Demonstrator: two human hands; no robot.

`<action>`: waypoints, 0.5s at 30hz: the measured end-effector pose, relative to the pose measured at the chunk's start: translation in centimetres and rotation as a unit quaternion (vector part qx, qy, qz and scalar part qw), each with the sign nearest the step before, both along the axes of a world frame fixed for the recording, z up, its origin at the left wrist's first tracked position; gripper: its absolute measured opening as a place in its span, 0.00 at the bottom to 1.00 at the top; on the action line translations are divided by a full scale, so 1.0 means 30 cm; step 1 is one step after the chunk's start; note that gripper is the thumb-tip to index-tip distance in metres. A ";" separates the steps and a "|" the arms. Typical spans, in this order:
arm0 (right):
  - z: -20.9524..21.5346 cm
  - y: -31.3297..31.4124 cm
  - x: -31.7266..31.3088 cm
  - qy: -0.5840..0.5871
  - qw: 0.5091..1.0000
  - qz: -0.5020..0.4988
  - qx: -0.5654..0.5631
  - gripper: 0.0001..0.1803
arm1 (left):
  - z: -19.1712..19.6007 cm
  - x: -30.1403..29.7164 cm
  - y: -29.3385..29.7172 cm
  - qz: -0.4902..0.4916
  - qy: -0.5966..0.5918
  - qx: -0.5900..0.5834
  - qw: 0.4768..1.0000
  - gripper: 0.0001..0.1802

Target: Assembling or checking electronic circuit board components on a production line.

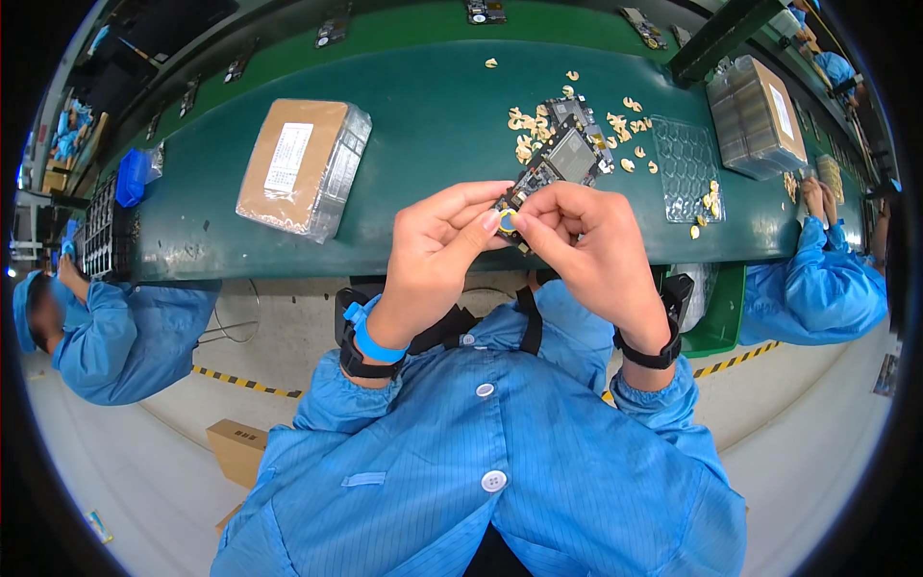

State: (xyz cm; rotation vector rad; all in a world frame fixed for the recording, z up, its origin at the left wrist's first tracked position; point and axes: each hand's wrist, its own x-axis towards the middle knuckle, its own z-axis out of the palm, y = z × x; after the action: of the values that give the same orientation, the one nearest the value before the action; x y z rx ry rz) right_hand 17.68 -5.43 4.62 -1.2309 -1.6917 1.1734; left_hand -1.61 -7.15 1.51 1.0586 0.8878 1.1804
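Note:
A dark circuit board (569,159) with a large grey metal shield slants up and away from my fingers, above the bench. My left hand (430,248) is closed on its near end, thumb on top and fingers behind. At that same end my right hand (606,252) pinches with thumb and forefinger by a small round piece with a yellow rim and bluish face (507,222). Whether this piece is fixed to the board, I cannot tell. Just beyond lies another board (562,108), partly covered by the first. Small pale-yellow curled pieces (527,123) are scattered around the boards.
On the green bench (413,125), a wrapped box-shaped package (293,168) lies left. Right are a clear plastic tray (685,154), a wrapped stack (760,120) and a dark post (721,43). Boards line the far strip. Co-workers (135,332) sit on both sides. A green bin (721,313) stands below.

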 end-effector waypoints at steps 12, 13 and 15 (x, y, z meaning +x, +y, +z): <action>0.008 -0.010 -0.005 -0.015 1.000 -0.009 -0.024 0.08 | 0.001 0.012 -0.009 0.000 -0.002 0.013 1.000 0.18; 0.007 -0.014 -0.007 -0.019 0.999 -0.019 -0.025 0.08 | 0.000 0.014 -0.011 0.005 -0.010 0.013 1.000 0.17; 0.007 -0.022 -0.009 -0.023 0.999 -0.029 -0.028 0.08 | 0.001 0.015 -0.008 0.003 -0.003 0.012 1.000 0.17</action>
State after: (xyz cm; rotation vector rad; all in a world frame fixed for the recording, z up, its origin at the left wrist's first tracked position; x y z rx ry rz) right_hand 17.42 -6.08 4.84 -1.3425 -1.6557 1.1715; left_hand -1.17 -7.39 1.55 1.0722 0.8746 1.2023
